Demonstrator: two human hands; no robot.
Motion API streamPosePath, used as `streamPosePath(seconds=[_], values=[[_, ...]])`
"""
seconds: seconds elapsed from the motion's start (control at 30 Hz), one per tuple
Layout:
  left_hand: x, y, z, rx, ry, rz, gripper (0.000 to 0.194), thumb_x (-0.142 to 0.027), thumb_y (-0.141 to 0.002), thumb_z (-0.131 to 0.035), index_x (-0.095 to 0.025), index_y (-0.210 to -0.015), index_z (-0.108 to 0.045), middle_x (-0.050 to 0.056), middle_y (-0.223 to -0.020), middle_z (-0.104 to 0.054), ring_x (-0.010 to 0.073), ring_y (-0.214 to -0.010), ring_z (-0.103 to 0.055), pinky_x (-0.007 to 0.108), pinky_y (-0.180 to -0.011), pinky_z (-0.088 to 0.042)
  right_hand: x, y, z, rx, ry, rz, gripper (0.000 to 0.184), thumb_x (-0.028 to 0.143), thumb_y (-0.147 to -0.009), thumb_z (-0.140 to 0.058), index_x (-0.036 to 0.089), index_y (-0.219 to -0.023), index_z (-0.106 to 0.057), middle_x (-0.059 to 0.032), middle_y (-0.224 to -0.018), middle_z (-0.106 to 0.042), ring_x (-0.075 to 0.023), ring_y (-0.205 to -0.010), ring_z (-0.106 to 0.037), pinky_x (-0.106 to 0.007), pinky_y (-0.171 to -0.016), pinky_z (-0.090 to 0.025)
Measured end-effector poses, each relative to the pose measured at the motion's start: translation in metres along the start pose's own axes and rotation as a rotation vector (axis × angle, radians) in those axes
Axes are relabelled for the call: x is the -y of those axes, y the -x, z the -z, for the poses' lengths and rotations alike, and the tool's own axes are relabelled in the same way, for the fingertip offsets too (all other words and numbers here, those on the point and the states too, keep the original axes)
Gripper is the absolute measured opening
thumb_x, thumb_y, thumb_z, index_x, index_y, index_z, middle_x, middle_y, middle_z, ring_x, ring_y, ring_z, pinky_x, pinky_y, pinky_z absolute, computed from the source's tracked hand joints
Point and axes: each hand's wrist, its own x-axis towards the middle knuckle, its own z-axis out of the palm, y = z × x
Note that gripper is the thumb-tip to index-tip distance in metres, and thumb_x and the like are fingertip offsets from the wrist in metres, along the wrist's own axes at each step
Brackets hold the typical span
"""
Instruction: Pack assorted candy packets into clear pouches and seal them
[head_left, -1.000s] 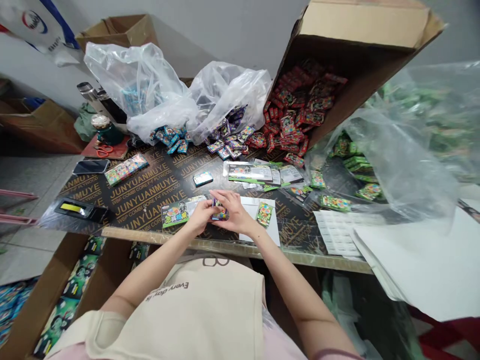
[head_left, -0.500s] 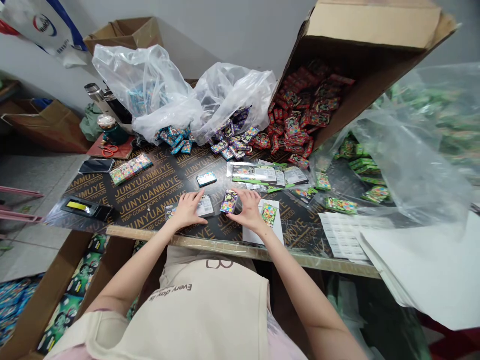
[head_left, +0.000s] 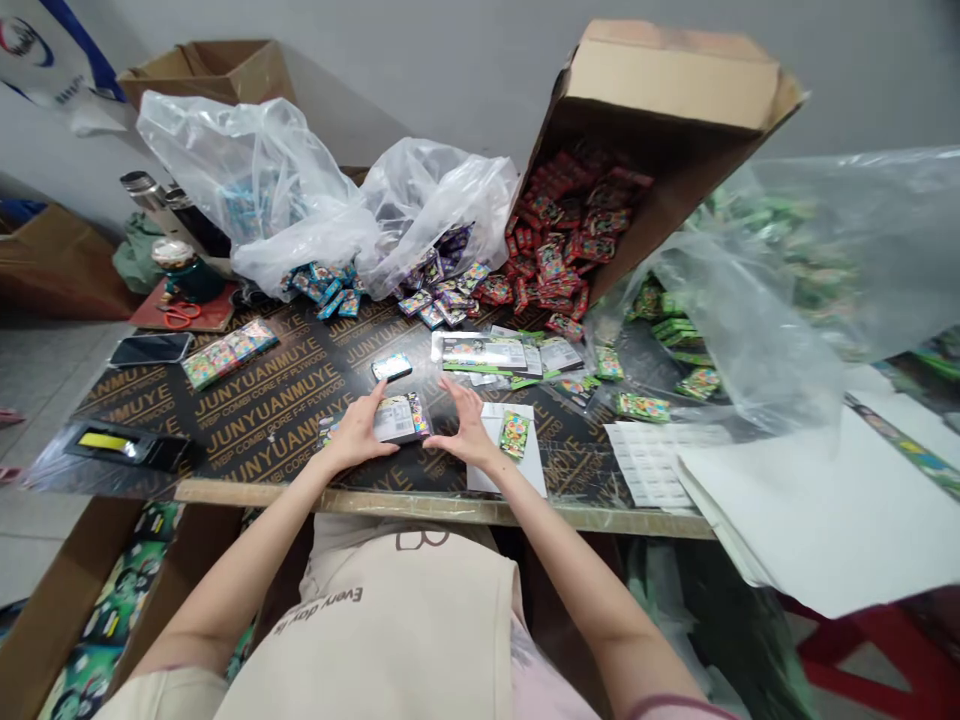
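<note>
On the dark board, a flat black-and-white printed package (head_left: 393,420) lies beneath my left hand (head_left: 355,432), whose thumb and fingers straddle its near and far edges. A small purple packet (head_left: 417,408) sits at the package's right end. Just right of it is my right hand (head_left: 466,430), thumb and fingers spread, the thumb tip close to the packet's near corner. Beyond my left fingertips lies a small blue packet (head_left: 391,367). A green packet (head_left: 514,436) rests on a white card (head_left: 534,472) beside my right wrist.
Blue packets (head_left: 326,287), purple packets (head_left: 442,295) and red packets (head_left: 555,265) lie in heaps at the back, the red ones spilling from a cardboard box (head_left: 675,85). Flat clear-wrapped packages (head_left: 487,353) lie ahead. White sheets (head_left: 795,500) are at right; a phone (head_left: 150,349) at left.
The purple packet has moved left from my right hand's grasp to the right end of the flat package. My right fingers have spread off it. The whole view has shifted slightly.
</note>
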Motion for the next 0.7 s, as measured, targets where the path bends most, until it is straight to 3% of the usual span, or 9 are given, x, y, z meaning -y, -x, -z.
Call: streamPosePath(seconds=[0.03,0.17,0.23,0.3,0.37,0.43,0.5,0.57,0.7], values=[[0.001,-0.001,-0.002,-0.011,-0.001,0.012,0.121,-0.033,-0.061,-0.079,-0.023,-0.151,0.0,0.011,-0.125,-0.054,0.0298,-0.113,-0.051,0.045,-0.099,-0.038,0.004,0.003,-0.001,-0.027,-0.007,-0.017,0.093,0.056,-0.073,-0.068,0.023,-0.148,-0.024,-0.0134,-0.131,-0.057,-0.0305,-0.13,-0.043,-0.053,-0.111,-0.014],[-0.002,-0.009,-0.007,0.031,-0.07,0.01,0.119,-0.033,-0.062,-0.077,-0.025,-0.151,0.001,0.011,-0.127,-0.051,0.0297,-0.116,-0.049,0.044,-0.097,-0.039,0.0,-0.005,0.002,0.06,-0.026,0.045,0.062,0.046,-0.091,-0.049,0.027,-0.146,-0.028,-0.0079,-0.117,-0.067,-0.0247,-0.122,-0.052,-0.053,-0.112,-0.013],[-0.007,-0.014,-0.006,0.116,-0.175,-0.001,0.112,-0.032,-0.065,-0.075,-0.025,-0.152,-0.005,0.012,-0.128,-0.05,0.0302,-0.117,-0.048,0.043,-0.097,-0.039,-0.021,-0.028,0.018,-0.094,0.053,-0.018,0.053,0.043,-0.091,-0.049,0.026,-0.14,-0.04,-0.0085,-0.12,-0.065,-0.0248,-0.122,-0.051,-0.051,-0.11,-0.018],[-0.014,-0.02,-0.005,0.232,-0.299,-0.037,0.101,-0.027,-0.066,-0.071,-0.029,-0.15,-0.015,0.012,-0.131,-0.047,0.031,-0.121,-0.045,0.044,-0.098,-0.037,-0.054,-0.063,0.042,-0.323,0.176,-0.173,0.047,0.042,-0.089,-0.051,0.023,-0.132,-0.05,-0.012,-0.129,-0.059,-0.0272,-0.124,-0.047,-0.049,-0.107,-0.025],[-0.021,-0.026,-0.004,0.325,-0.391,-0.077,0.09,-0.023,-0.064,-0.068,-0.032,-0.145,-0.031,0.012,-0.134,-0.044,0.0336,-0.124,-0.042,0.046,-0.097,-0.036,-0.089,-0.103,0.071,-0.468,0.272,-0.375,0.053,0.041,-0.084,-0.056,0.02,-0.132,-0.05,-0.0176,-0.139,-0.048,-0.0322,-0.127,-0.042,-0.052,-0.103,-0.029],[-0.026,-0.031,-0.005,0.361,-0.422,-0.095,0.079,-0.02,-0.059,-0.068,-0.029,-0.135,-0.047,0.014,-0.13,-0.046,0.0377,-0.122,-0.043,0.049,-0.093,-0.039,-0.119,-0.137,0.098,-0.55,0.231,-0.543,0.064,0.04,-0.079,-0.06,0.016,-0.136,-0.044,-0.0232,-0.14,-0.044,-0.0363,-0.126,-0.042,-0.056,-0.1,-0.03],[-0.028,-0.034,-0.008,0.352,-0.415,-0.083,0.068,-0.02,-0.054,-0.068,-0.024,-0.122,-0.059,0.016,-0.122,-0.051,0.041,-0.116,-0.046,0.05,-0.087,-0.041,-0.14,-0.162,0.119,-0.595,0.096,-0.593,0.068,0.036,-0.076,-0.062,0.011,-0.136,-0.043,-0.0263,-0.131,-0.051,-0.0369,-0.118,-0.049,-0.057,-0.097,-0.033],[-0.026,-0.034,-0.01,0.323,-0.385,-0.066,0.062,-0.018,-0.05,-0.069,-0.023,-0.111,-0.063,0.016,-0.118,-0.055,0.0426,-0.113,-0.049,0.051,-0.086,-0.042,-0.153,-0.174,0.132,-0.63,-0.025,-0.558,0.062,0.033,-0.075,-0.06,0.008,-0.131,-0.048,-0.0248,-0.115,-0.06,-0.0343,-0.107,-0.057,-0.053,-0.094,-0.038],[-0.022,-0.035,-0.009,0.179,-0.116,-0.029,0.064,-0.024,-0.054,-0.073,-0.028,-0.117,-0.062,0.013,-0.131,-0.052,0.0411,-0.124,-0.045,0.057,-0.103,-0.032,-0.155,-0.165,0.134,-0.7,-0.16,-0.488,0.056,0.036,-0.081,-0.049,0.007,-0.129,-0.048,-0.0164,-0.093,-0.067,-0.0268,-0.086,-0.063,-0.046,-0.084,-0.046]])
